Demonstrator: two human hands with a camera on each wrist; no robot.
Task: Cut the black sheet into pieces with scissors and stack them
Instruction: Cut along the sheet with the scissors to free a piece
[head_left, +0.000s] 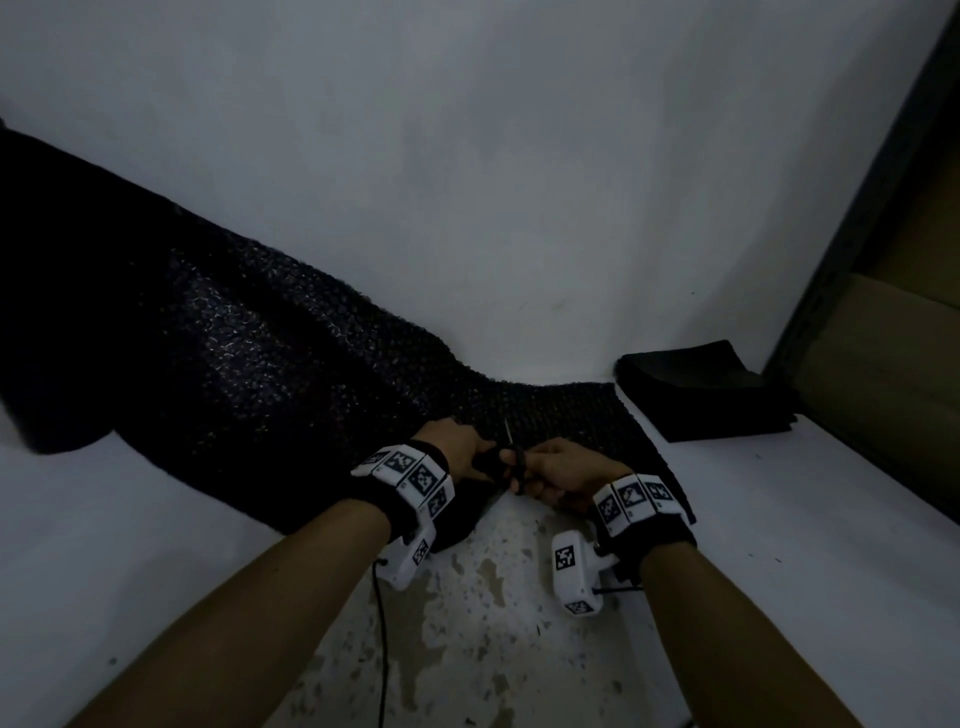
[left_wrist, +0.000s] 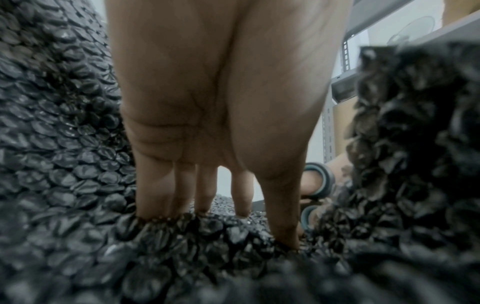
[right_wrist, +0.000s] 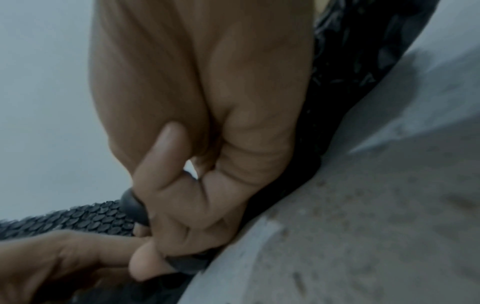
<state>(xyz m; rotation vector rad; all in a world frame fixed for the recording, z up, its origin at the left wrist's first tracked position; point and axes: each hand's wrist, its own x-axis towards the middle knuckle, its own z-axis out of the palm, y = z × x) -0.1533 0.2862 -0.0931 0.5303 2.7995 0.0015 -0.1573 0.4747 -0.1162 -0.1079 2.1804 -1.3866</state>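
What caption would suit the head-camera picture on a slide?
Right hand works scissors into a black bubble-wrap sheet that the left hand steadies; cut pieces sit stacked at right.

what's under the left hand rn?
The left hand presses straight fingers down on the black sheet, beside the scissors gripped by the right hand. The fingertips sink into the bubbled surface; whatever lies beneath the sheet there is covered.

black sheet (head_left: 260, 343): bubbly, draped over table edge | scissors (head_left: 511, 452): at near edge | cut pieces (head_left: 701, 395): stacked right
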